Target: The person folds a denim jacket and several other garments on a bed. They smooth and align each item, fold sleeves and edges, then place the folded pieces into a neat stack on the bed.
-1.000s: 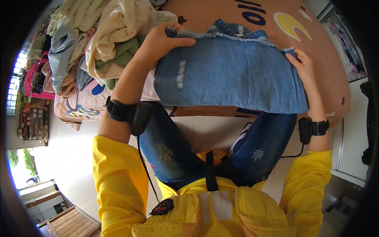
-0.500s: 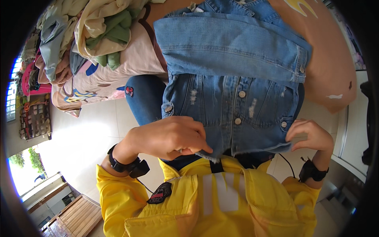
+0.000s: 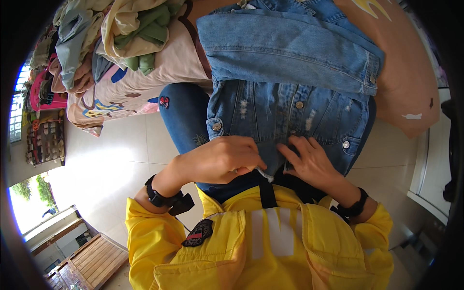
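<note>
I look down through the head view at a blue denim jacket [image 3: 270, 104] that runs from the edge of the bed [image 3: 408, 92] over the wearer's lap, front side up. Its collar end lies on the bed at the top of my picture, and one sleeve [image 3: 285, 60] crosses the chest, its buttoned cuff toward the right. Below the sleeve I make out metal buttons, worn pale patches and a frayed hem near the waist.

My left hand [image 3: 223, 159] sits at the lower middle of the jacket, its fingers curled in and pinching the hem, with a whitish frayed bit poking out past them. My right hand [image 3: 311, 162] is just beside it, apart from it, thumb and fingers bent down onto the front opening below a button. They touch the denim, but I cannot tell whether they pinch it, since the hand covers the spot. Each wrist carries a black strap [image 3: 162, 197].

Under the jacket I see dark blue jeans [image 3: 182, 113], and nearer to me a yellow top [image 3: 273, 261]. On the left of the bed, well apart from both hands, lies a heap of clothes [image 3: 113, 29] in cream, green and grey-blue. Pale tiled floor [image 3: 130, 142] shows below it.
</note>
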Tool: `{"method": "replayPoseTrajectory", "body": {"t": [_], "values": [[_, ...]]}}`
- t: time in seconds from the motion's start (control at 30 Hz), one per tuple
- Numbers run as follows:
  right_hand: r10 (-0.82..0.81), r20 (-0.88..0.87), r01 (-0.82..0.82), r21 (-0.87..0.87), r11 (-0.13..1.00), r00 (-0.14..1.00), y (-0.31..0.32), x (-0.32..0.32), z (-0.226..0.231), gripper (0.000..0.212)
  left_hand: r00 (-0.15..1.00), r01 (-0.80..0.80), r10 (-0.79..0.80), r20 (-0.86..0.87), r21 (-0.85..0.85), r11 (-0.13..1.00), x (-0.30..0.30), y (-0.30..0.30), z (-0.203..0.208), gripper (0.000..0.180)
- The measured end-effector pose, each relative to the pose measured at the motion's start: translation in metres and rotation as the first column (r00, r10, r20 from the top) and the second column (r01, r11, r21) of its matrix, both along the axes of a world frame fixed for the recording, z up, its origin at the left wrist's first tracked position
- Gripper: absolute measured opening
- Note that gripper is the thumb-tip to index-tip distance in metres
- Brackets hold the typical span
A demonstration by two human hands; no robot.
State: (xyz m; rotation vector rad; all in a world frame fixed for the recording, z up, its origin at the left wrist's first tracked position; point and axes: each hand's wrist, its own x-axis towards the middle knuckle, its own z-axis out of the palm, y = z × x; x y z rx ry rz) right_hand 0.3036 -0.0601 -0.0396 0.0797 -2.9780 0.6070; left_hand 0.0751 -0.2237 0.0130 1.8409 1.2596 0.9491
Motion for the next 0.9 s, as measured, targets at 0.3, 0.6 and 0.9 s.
{"method": "replayPoseTrajectory", "body": {"t": [0.3, 0.6, 0.9], "values": [[0.009, -0.201, 0.026, 0.173, 0.985, 0.98, -0.011, -0.012, -0.022, 0.046, 0.981, -0.134, 0.14, 0.136, -0.05, 0.99, 0.002, 0.005, 0.006, 0.024], [0.02, 0.138, 0.062, -0.562, 0.825, 0.99, 0.031, -0.044, 0.033, 0.018, 0.895, -0.217, 0.312, 0.318, -0.301, 0.929, -0.019, 0.027, 0.029, 0.02], [0.275, 0.56, 0.443, -0.808, 0.388, 0.782, 0.146, -0.102, 0.134, 0.062, 0.519, -0.424, 0.546, 0.658, -0.356, 0.833, -0.066, 0.047, 0.055, 0.07]]}}
